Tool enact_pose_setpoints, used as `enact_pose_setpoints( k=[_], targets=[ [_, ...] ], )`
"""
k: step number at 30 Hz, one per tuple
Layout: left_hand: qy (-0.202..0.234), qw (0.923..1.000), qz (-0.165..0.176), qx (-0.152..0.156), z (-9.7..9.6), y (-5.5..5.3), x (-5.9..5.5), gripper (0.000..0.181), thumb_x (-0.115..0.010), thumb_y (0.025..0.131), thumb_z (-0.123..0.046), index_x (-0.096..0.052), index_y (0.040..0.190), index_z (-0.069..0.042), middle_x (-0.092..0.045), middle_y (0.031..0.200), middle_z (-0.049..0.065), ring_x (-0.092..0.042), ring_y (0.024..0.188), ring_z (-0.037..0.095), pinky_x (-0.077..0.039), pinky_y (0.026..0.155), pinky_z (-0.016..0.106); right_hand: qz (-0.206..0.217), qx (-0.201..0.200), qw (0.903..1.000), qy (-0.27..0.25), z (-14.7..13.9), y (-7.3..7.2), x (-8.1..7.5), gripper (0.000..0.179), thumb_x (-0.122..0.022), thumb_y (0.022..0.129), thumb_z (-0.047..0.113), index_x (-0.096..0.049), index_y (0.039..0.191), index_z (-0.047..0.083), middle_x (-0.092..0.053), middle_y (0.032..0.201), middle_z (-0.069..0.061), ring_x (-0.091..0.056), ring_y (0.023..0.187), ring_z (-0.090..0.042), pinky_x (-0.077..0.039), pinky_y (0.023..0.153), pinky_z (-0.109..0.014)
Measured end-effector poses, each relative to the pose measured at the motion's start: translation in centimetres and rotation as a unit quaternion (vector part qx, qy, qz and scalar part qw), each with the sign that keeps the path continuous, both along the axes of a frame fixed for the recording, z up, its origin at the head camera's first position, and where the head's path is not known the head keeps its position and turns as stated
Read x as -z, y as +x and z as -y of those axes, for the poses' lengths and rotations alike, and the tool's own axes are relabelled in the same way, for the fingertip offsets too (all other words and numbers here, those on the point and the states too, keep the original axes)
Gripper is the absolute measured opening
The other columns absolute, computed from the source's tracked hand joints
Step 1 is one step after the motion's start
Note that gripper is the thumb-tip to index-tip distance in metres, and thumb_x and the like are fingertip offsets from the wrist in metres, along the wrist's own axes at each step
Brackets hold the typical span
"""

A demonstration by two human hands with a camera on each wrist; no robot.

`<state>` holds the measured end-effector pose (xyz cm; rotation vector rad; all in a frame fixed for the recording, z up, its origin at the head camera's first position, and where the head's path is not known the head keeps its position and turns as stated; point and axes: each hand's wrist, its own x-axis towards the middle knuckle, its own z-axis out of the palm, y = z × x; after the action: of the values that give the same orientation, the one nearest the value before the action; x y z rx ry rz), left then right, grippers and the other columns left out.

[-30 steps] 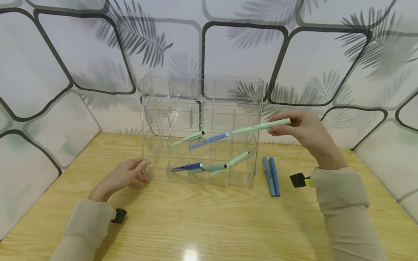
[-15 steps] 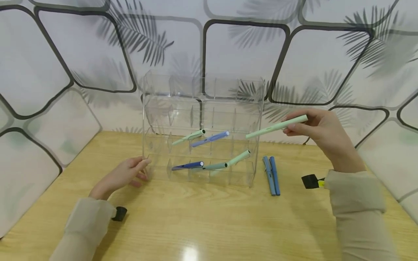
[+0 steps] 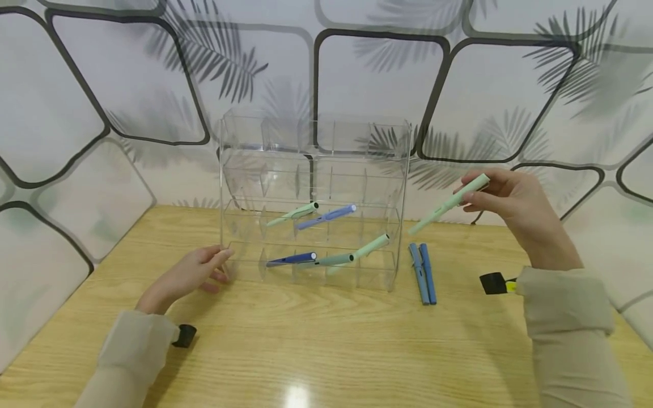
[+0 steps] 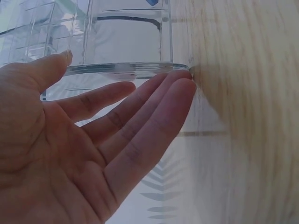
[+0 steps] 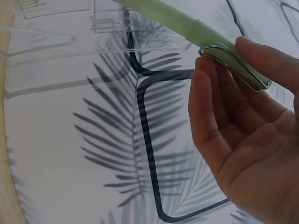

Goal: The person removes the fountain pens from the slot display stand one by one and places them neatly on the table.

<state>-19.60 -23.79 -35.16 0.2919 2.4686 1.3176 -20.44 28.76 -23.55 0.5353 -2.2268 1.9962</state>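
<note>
My right hand point(image 3: 515, 207) pinches a light green pen point(image 3: 446, 205) by its capped end, to the right of a clear acrylic rack point(image 3: 278, 184). In the right wrist view the pen point(image 5: 205, 35) shows its wire clip, held between thumb and fingers. My left hand point(image 3: 191, 275) rests against the rack's lower left side; in the left wrist view its straight fingers point(image 4: 154, 126) touch the clear side panel point(image 4: 126, 69). On the third tier lie a light green pen point(image 3: 293, 214) and a lavender pen point(image 3: 326, 216). The bottom tier holds a dark blue pen point(image 3: 292, 259), a grey-green pen point(image 3: 331, 260) and a light green pen point(image 3: 372, 245).
Two blue pens point(image 3: 419, 275) lie side by side on the wooden table point(image 3: 326, 351), just right of the rack. A patterned wall covering point(image 3: 377, 85) stands close behind the rack. Black wrist-camera pieces point(image 3: 493, 283) stick out from both sleeves.
My right hand has carried the light green pen rightward, away from the rack, and the pen's lower end now tilts more steeply down. The left hand stays at the rack's side.
</note>
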Motion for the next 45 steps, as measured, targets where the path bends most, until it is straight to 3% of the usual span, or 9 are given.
enact_pose_setpoints(
  k=[10,15,21,30,34,38,45],
  targets=[
    [0.003,1.0000,0.003,0.000,0.0,0.0,-0.1,0.067,-0.037,0.112,-0.038,-0.029,0.147,0.019,-0.057,0.119,0.028,-0.063,0.109,0.041,-0.062,0.078,0.044,0.049,-0.034,0.9981,-0.019,-1.3,-1.4,1.4,0.029,-0.064,0.096,-0.009,-0.067,0.118,0.009,-0.073,0.090,-0.010,-0.074,0.081,-0.021,-0.063,0.073,-0.035],
    [0.003,1.0000,0.003,0.000,0.1,0.0,0.0,0.066,-0.037,0.112,-0.037,-0.029,0.147,0.019,-0.058,0.116,0.026,-0.063,0.107,0.039,-0.062,0.078,0.044,0.057,-0.051,0.9961,0.043,-1.7,-1.7,2.3,0.035,-0.061,0.099,-0.004,-0.063,0.128,0.016,-0.069,0.090,-0.006,-0.072,0.082,-0.019,-0.063,0.074,-0.035],
    [0.008,0.9999,0.007,-0.002,0.2,0.2,0.2,0.068,-0.036,0.112,-0.035,-0.025,0.147,0.022,-0.057,0.118,0.028,-0.064,0.106,0.039,-0.062,0.078,0.044,0.082,-0.034,0.9854,0.145,-2.0,-1.7,3.4,0.034,-0.060,0.103,0.007,-0.056,0.132,0.025,-0.066,0.091,-0.004,-0.069,0.085,-0.017,-0.062,0.077,-0.034],
    [0.005,0.9999,0.010,-0.005,0.1,0.0,0.1,0.074,-0.037,0.112,-0.039,-0.021,0.148,0.023,-0.050,0.130,0.038,-0.064,0.108,0.041,-0.062,0.077,0.044,0.129,-0.025,0.9816,0.139,-2.6,-2.4,5.6,0.032,-0.061,0.103,0.008,-0.056,0.128,0.027,-0.067,0.089,-0.005,-0.069,0.082,-0.020,-0.062,0.078,-0.041],
    [0.003,0.9999,0.009,-0.004,0.1,0.0,0.1,0.073,-0.037,0.112,-0.039,-0.020,0.149,0.022,-0.046,0.134,0.039,-0.064,0.108,0.041,-0.062,0.077,0.044,0.149,-0.018,0.9777,0.147,-2.7,-2.8,6.5,0.035,-0.062,0.102,0.008,-0.052,0.135,0.013,-0.067,0.087,-0.005,-0.069,0.082,-0.021,-0.062,0.080,-0.042],
    [0.004,1.0000,0.008,-0.004,0.1,0.0,-0.1,0.073,-0.037,0.112,-0.039,-0.020,0.149,0.022,-0.048,0.131,0.038,-0.064,0.108,0.041,-0.062,0.077,0.044,0.164,-0.018,0.9716,0.170,-2.8,-3.4,7.4,0.051,-0.061,0.103,0.008,-0.039,0.147,-0.006,-0.067,0.088,-0.005,-0.069,0.081,-0.020,-0.062,0.079,-0.043],
    [0.002,0.9999,0.012,-0.003,0.2,0.0,0.0,0.075,-0.036,0.112,-0.039,-0.018,0.149,0.023,-0.044,0.136,0.041,-0.063,0.110,0.042,-0.062,0.078,0.044,0.198,-0.027,0.9561,0.214,-3.0,-4.1,9.2,0.058,-0.060,0.103,0.006,-0.031,0.150,-0.013,-0.065,0.087,-0.008,-0.067,0.077,-0.021,-0.062,0.077,-0.043]
  ],
)
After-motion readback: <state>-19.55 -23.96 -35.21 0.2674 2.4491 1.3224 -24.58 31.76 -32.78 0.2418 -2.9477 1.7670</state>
